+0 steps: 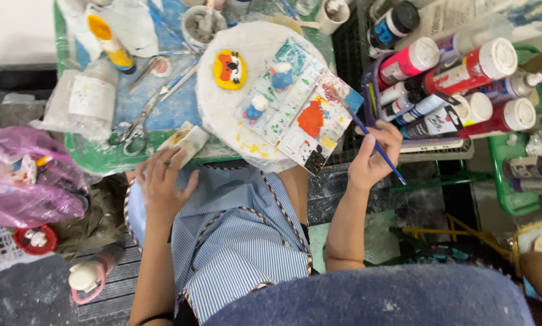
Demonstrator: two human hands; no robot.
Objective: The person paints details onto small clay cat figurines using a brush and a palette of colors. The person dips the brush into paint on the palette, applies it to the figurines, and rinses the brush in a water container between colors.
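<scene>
Your right hand point(371, 158) has its grip closed on a thin blue brush point(378, 150), pinched pen-fashion between thumb and fingers. The shaft slants so the working end points up and left toward the palette point(301, 105), just beyond your fingertips; the tip itself is too small to make out. Held like this, the brush seems ready to dip rather than to stroke.

Your left hand point(161, 184) rests with curled fingers on a pale, paint-smeared block point(186, 142) at the bench point(96, 158) edge. Its grip is loose and partly closed; I cannot tell whether it holds the block or only steadies it.

The palette lies between your hands, tilted on a round white board point(222, 102). Its wells hold dabs of colour, with a big orange-red patch and yellow near your right hand. Two small blue-and-white figures point(270, 90) stand on it, likely set there to dry. Farther up the board sits a yellow and orange figure point(229, 69).

Right of your brush hand, a purple tray point(371, 84) holds paint bottles point(464, 72) laid on their sides with white caps outward, probably for easy picking. Above your left hand lie scissors point(139, 118), and beyond them a cup point(201, 27) with grey contents. Left of that hand, a pink bag point(26, 178) holds small pieces.
</scene>
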